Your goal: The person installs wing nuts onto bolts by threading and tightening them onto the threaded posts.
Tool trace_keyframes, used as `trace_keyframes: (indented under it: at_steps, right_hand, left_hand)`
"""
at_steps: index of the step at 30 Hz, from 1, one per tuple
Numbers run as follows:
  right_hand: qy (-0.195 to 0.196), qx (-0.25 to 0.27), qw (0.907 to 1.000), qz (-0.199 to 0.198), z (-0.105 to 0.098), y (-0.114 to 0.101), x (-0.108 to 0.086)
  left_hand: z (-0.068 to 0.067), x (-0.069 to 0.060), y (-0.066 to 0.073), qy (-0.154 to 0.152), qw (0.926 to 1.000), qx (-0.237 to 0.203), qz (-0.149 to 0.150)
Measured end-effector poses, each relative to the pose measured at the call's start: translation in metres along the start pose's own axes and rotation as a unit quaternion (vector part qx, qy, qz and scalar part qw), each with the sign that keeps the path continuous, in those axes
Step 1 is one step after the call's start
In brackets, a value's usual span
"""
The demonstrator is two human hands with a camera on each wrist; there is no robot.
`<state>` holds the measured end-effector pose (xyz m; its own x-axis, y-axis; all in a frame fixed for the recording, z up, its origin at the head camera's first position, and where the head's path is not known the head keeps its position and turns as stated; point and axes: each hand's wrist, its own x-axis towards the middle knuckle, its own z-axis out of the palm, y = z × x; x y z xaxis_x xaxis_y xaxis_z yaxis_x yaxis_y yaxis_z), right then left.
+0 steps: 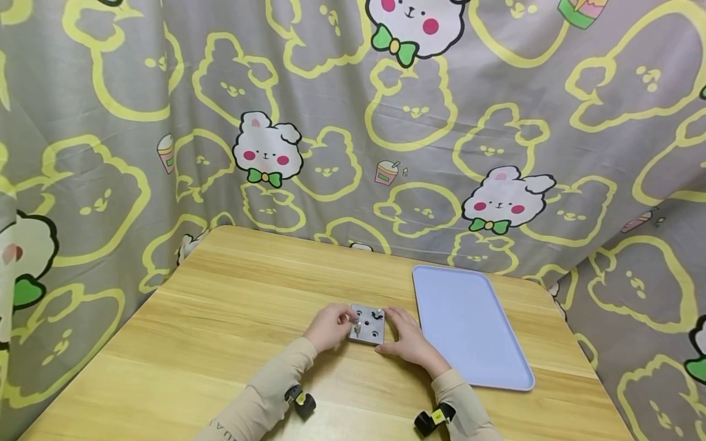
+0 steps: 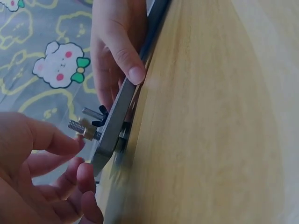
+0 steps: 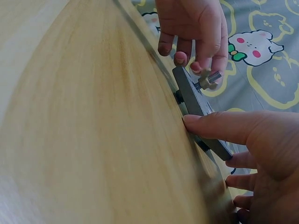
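A grey metal plate (image 1: 366,335) with several holes lies on the wooden table. Near its left edge a threaded bolt (image 2: 74,126) stands up, carrying a brass-coloured wing nut (image 2: 88,130). A black wing nut (image 1: 377,315) sits on another bolt at the far right corner. My left hand (image 1: 330,326) has its curled fingertips at the brass wing nut and appears to pinch it; the exact contact is partly hidden. With the thumb along the near side and the fingers at the far right, my right hand (image 1: 409,340) holds the plate. Bolt heads (image 3: 179,96) show under the plate.
A light blue tray (image 1: 469,324) lies to the right of the plate, just beyond my right hand. The wooden table (image 1: 220,318) spreads to the left and front. A patterned curtain (image 1: 331,122) hangs behind and along both sides.
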<state>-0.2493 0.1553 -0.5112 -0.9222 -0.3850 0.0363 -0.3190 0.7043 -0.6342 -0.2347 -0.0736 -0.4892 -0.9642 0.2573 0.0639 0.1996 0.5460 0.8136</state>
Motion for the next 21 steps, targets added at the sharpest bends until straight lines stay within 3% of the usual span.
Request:
trace_keyframes:
  at_steps: [5, 8, 21]
  right_hand:
    - [0.001, 0.001, 1.0, 0.001, -0.0001, -0.0005, -0.0006]
    - [0.001, 0.002, 1.0, 0.002, 0.0005, -0.0001, -0.0007]
    - [0.001, -0.001, 1.0, 0.001, -0.0006, -0.002, -0.001]
  left_hand:
    - [0.0009, 0.0, -0.0002, -0.037, 0.9987, 0.028, 0.023]
    - [0.0014, 0.0005, -0.0009, -0.042, 0.998, 0.036, 0.031]
    - [0.0012, -0.0001, -0.0004, 0.031, 0.9994, 0.005, -0.014]
